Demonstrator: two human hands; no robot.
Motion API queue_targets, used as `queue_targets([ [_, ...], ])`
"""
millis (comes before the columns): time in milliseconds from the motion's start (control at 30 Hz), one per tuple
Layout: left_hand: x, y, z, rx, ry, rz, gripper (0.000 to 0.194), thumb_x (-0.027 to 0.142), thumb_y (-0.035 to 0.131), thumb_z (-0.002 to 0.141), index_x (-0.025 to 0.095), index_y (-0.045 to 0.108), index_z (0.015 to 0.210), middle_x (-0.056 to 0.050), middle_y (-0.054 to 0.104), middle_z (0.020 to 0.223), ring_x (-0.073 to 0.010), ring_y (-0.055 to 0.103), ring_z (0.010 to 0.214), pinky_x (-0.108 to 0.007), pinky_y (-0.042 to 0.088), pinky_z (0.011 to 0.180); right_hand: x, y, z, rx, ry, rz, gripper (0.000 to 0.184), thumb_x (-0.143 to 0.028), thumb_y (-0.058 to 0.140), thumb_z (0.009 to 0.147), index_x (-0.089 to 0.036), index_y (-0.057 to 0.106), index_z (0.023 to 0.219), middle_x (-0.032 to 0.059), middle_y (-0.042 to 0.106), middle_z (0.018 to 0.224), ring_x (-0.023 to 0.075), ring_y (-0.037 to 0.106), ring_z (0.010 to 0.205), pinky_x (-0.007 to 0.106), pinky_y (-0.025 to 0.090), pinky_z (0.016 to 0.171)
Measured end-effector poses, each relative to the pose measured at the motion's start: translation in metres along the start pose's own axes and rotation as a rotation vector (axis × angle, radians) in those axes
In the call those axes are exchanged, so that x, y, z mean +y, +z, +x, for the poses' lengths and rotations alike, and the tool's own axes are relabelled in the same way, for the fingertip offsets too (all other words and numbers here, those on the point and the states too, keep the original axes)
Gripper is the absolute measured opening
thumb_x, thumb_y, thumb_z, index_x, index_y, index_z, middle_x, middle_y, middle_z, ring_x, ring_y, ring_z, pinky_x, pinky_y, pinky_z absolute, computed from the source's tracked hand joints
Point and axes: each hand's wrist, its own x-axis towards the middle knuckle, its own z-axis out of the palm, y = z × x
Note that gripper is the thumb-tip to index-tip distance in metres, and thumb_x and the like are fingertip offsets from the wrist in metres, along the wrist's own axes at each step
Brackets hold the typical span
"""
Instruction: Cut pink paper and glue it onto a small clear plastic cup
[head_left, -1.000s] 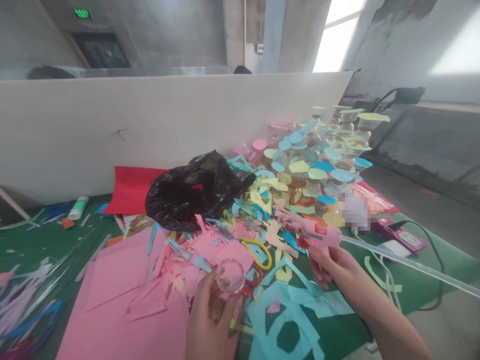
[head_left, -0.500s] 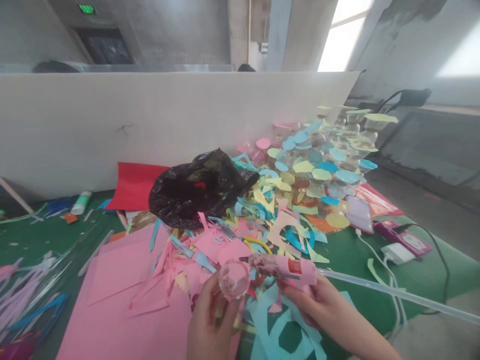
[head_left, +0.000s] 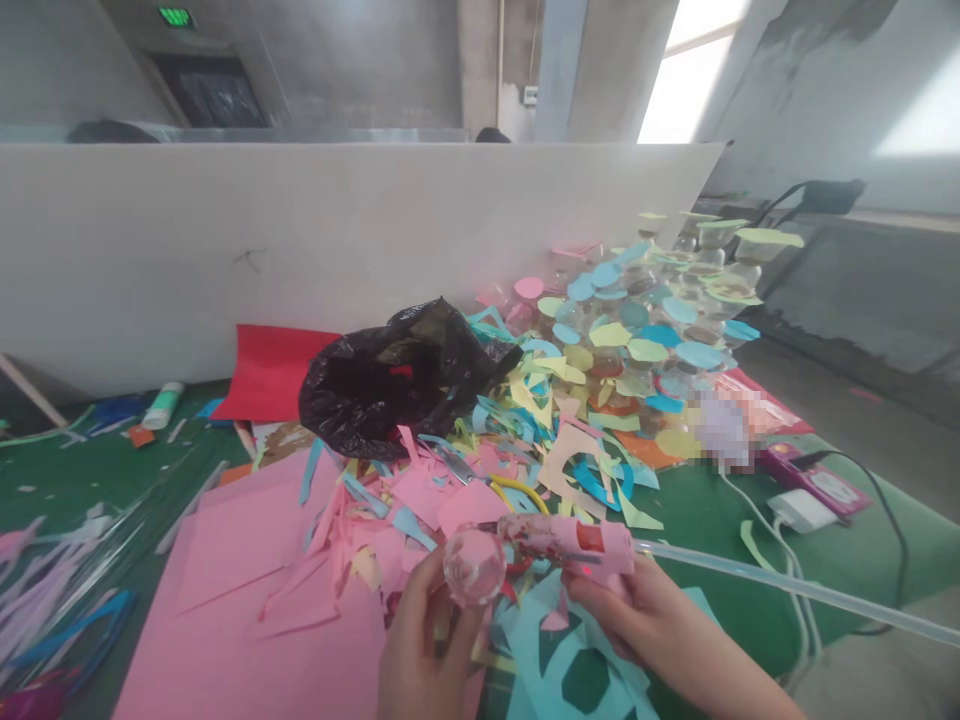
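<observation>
My left hand (head_left: pixel 427 635) is closed around a small clear plastic cup (head_left: pixel 475 566), its round end facing me. In my right hand (head_left: pixel 637 610) is a pink hot glue gun (head_left: pixel 574 540), held by its grip, with a long clear glue stick (head_left: pixel 787 585) sticking out of its back. The gun's dark nozzle points left and is at the cup's upper rim; whether it touches cannot be made out. Below and between my hands lie blue paper offcuts (head_left: pixel 540 660). Scissors (head_left: pixel 517 490) with yellow and red handles lie partly hidden behind the glue gun.
A black plastic bag (head_left: pixel 360 400) stands open amid paper scraps. Pink paper sheets (head_left: pixel 247 640) lie at left. Clear cups topped with coloured paper (head_left: pixel 697 355) are piled at back right. A purple power strip (head_left: pixel 817 475) and white cable (head_left: pixel 784 560) lie right. A white board (head_left: pixel 300 240) closes the back.
My right hand has brought the glue gun left and down, so its nozzle is now at the cup. My left hand keeps hold of the cup, shifted slightly right in view.
</observation>
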Motion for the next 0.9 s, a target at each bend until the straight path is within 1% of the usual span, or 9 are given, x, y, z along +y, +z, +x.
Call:
queue_targets([
  [167,-0.003,-0.001,0.001,0.019,0.031,0.012,0.060,0.055,0.078,0.065,0.023,0.068,0.115,-0.010,0.073,0.119,-0.0279,0.071,0.106,-0.026,0.060,0.074,-0.005,0.001,-0.002,-0.010,-0.002,0.019,0.041,-0.057,0.059,0.085,-0.018,0.067,0.095,-0.0058,0.046,0.056,0.0090,0.034,0.050,0.020,0.035,0.049],
  [300,-0.004,0.000,0.000,0.026,0.011,0.015,0.064,0.060,0.076,0.065,0.023,0.067,0.116,-0.010,0.075,0.114,-0.0287,0.072,0.100,-0.025,0.060,0.065,0.001,0.002,-0.001,0.023,0.033,0.026,0.044,-0.060,0.060,0.084,-0.017,0.067,0.084,-0.0049,0.047,0.055,0.0095,0.039,0.050,0.020,0.038,0.050],
  [367,-0.004,0.000,0.000,0.034,0.014,0.012,0.063,0.061,0.076,0.065,0.023,0.067,0.114,-0.010,0.074,0.115,-0.0293,0.072,0.102,-0.026,0.060,0.065,0.003,0.002,0.000,0.031,0.045,0.027,0.044,-0.061,0.061,0.083,-0.017,0.067,0.083,-0.0047,0.047,0.055,0.0096,0.040,0.050,0.020,0.038,0.050],
  [500,-0.007,-0.005,0.004,0.064,0.023,0.021,0.058,0.056,0.076,0.067,0.024,0.067,0.115,-0.009,0.074,0.115,-0.0290,0.070,0.106,-0.027,0.060,0.069,0.004,0.000,-0.001,-0.008,0.000,0.045,0.046,-0.059,0.059,0.086,-0.016,0.071,0.096,-0.0030,0.053,0.057,0.0088,0.040,0.048,0.020,0.035,0.046],
  [600,-0.011,-0.011,0.009,0.088,0.020,0.000,0.055,0.050,0.075,0.069,0.024,0.066,0.118,-0.008,0.074,0.115,-0.0279,0.069,0.107,-0.026,0.060,0.072,0.004,-0.002,-0.005,-0.066,-0.046,0.095,0.053,-0.060,0.055,0.089,-0.016,0.069,0.115,0.0029,0.066,0.075,0.0064,0.038,0.046,0.019,0.036,0.045],
  [667,-0.013,-0.013,0.011,0.086,0.026,-0.019,0.054,0.048,0.075,0.070,0.024,0.065,0.118,-0.008,0.071,0.121,-0.0274,0.068,0.110,-0.024,0.060,0.071,0.005,-0.002,-0.007,-0.078,-0.055,0.132,0.058,-0.063,0.055,0.088,-0.018,0.066,0.123,0.0063,0.070,0.088,0.0055,0.039,0.046,0.019,0.037,0.045],
  [700,-0.014,-0.014,0.012,0.082,0.031,-0.024,0.054,0.047,0.075,0.071,0.024,0.065,0.118,-0.008,0.070,0.124,-0.0272,0.067,0.112,-0.022,0.059,0.069,0.004,-0.002,-0.007,-0.079,-0.051,0.137,0.059,-0.063,0.056,0.087,-0.018,0.066,0.124,0.0068,0.070,0.090,0.0053,0.039,0.046,0.018,0.038,0.044],
  [800,-0.015,-0.013,0.011,0.078,0.044,-0.024,0.053,0.048,0.074,0.072,0.024,0.064,0.118,-0.008,0.067,0.130,-0.0269,0.065,0.114,-0.020,0.058,0.067,0.002,0.000,-0.008,-0.080,-0.041,0.119,0.057,-0.062,0.059,0.085,-0.019,0.068,0.122,0.0048,0.068,0.083,0.0055,0.038,0.045,0.018,0.036,0.043],
  [900,-0.015,-0.012,0.010,0.094,0.042,-0.020,0.053,0.050,0.074,0.072,0.024,0.065,0.117,-0.007,0.067,0.130,-0.0267,0.066,0.113,-0.022,0.058,0.071,0.000,0.002,-0.008,-0.077,-0.029,0.099,0.054,-0.060,0.061,0.084,-0.020,0.071,0.119,0.0011,0.063,0.069,0.0068,0.038,0.045,0.017,0.034,0.041],
])
